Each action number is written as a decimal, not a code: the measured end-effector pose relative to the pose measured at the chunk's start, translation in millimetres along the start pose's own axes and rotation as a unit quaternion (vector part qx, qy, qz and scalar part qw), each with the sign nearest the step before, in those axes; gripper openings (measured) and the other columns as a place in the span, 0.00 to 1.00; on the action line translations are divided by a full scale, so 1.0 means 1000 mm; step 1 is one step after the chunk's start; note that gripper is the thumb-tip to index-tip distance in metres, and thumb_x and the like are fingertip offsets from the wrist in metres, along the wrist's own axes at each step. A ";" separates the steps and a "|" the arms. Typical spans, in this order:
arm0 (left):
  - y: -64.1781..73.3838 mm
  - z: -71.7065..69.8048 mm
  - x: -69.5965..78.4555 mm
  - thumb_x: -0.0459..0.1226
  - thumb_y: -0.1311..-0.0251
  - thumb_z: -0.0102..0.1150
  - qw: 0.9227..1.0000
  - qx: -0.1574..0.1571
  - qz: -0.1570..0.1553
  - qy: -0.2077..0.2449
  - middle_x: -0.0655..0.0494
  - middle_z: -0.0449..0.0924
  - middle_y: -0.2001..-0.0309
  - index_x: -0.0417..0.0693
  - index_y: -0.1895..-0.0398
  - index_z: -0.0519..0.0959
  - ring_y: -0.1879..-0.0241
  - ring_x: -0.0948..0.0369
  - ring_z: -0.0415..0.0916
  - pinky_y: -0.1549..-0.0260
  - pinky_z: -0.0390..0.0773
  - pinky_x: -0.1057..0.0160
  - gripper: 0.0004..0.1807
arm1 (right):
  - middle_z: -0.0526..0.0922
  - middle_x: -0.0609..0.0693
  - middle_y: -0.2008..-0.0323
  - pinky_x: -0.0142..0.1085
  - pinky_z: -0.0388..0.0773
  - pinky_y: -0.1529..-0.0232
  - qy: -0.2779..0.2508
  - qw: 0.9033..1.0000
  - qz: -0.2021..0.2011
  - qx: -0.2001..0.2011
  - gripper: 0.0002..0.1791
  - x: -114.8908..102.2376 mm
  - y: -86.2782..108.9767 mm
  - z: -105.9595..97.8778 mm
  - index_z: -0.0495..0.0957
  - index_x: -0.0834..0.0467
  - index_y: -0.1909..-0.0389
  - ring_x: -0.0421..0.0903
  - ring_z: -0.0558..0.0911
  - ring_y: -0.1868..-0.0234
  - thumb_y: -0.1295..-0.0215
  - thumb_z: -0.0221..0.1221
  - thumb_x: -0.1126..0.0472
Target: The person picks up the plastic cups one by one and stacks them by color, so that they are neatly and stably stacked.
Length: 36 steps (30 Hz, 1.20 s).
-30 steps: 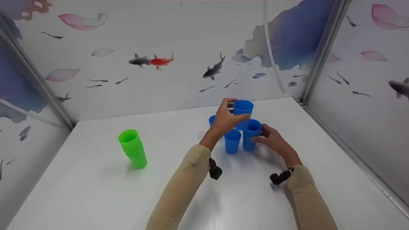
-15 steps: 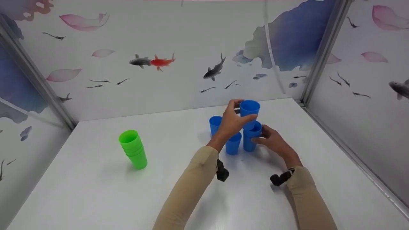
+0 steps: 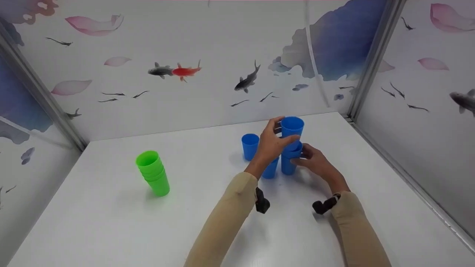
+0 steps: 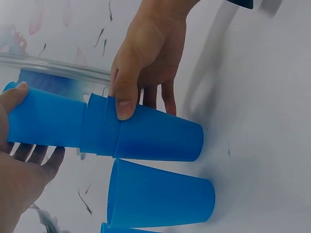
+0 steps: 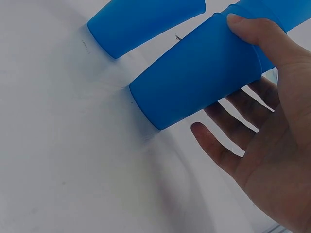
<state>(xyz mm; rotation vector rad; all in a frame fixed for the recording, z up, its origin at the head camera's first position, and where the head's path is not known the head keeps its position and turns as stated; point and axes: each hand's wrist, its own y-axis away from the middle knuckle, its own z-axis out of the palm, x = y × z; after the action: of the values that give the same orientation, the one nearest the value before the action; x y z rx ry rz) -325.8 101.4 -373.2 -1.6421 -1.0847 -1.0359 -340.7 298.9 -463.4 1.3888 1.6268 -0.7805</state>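
My left hand [image 3: 271, 144] grips a blue cup [image 3: 291, 128] by its sides, with thumb and fingers around it. The cup's lower end is inside the top of an upright blue cup stack [image 3: 288, 165]. My right hand [image 3: 318, 163] holds that stack, its thumb near the rim and its fingers on the far side. In the left wrist view, several rims show close together on the nested stack [image 4: 155, 133]. Another blue cup [image 4: 163, 194] stands upright right beside it. One more blue cup [image 3: 250, 147] is further left, behind my left wrist.
A leaning-looking stack of green cups [image 3: 157, 174] stands on the left part of the white table [image 3: 111, 222]. A patterned wall [image 3: 207, 100] with fish and petals closes off the back, and side panels flank the table. Both wrists carry small black cameras.
My left hand has moved right with its blue cup, from above the neighbouring cups to over the stack, and its base has gone into the stack. My right hand stays in place.
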 end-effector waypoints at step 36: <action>0.011 -0.042 -0.047 0.49 0.39 0.68 0.997 -0.022 -0.011 -0.067 0.51 0.72 0.31 0.51 0.27 0.64 0.29 0.54 0.68 0.29 0.69 0.53 0.39 | 0.61 0.62 0.24 0.62 0.59 0.26 -0.008 1.000 -0.006 -0.002 0.52 0.001 -0.002 0.001 0.52 0.58 0.23 0.64 0.62 0.24 0.40 0.67 0.40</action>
<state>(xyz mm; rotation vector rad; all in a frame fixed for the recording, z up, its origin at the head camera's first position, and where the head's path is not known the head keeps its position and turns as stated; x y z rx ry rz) -334.8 48.8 -408.8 -1.7582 -1.1777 -0.9821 -342.5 297.8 -465.0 1.3686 1.6245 -0.7934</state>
